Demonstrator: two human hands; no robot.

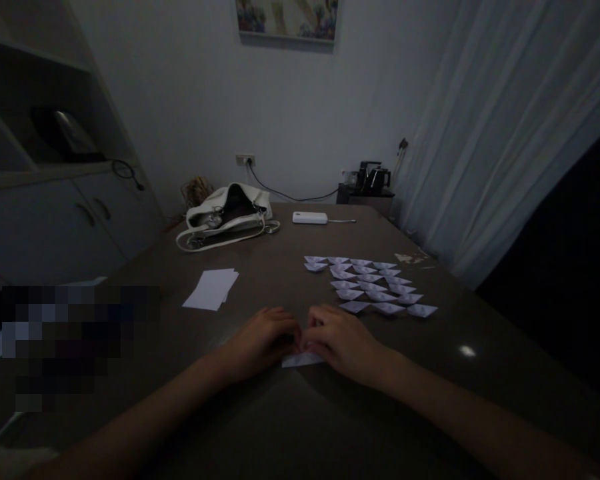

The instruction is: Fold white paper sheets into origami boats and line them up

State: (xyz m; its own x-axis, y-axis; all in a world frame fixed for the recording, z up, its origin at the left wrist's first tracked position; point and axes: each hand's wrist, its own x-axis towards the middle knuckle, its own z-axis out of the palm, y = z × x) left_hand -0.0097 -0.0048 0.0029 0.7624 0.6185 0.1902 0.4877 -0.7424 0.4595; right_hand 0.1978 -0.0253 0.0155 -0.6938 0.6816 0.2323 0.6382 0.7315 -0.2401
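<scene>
Close to me on the dark table [260, 413], a partly folded piece of white paper [300, 361] lies under my fingers. My left hand [265, 340] pinches it from the left side. From the right, my right hand [343, 340] pinches the same paper, and the fingertips of both hands meet at its upper edge. Fingers hide much of the paper's top part. Beyond my right hand, folded paper boats [373, 287] stand in several rows. A small stack of white paper sheets [211, 289] lies beyond my left hand.
A white handbag [230, 217] sits at the table's far left, with a white power bank [310, 218] and short cable to its right. Paper scraps [413, 257] lie near the right edge. A kettle [379, 179] stands on a cabinet behind. The left side is pixelated.
</scene>
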